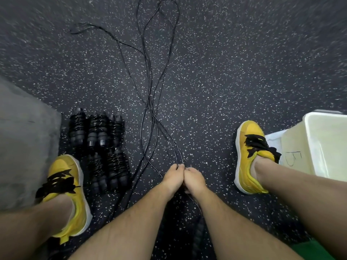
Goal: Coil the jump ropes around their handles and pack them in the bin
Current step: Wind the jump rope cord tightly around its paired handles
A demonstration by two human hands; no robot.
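Jump ropes [150,102] pinched in left hand [173,177] and right hand [194,180]; white bin [293,145] apart.

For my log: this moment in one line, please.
left hand, right hand: pinch loose ropes | coiled ropes: by left shoe | bin: right

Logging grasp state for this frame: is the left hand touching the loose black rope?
Touching. The head view shows the left hand with fingers curled round the loose rope strands where they gather at its fingertips.
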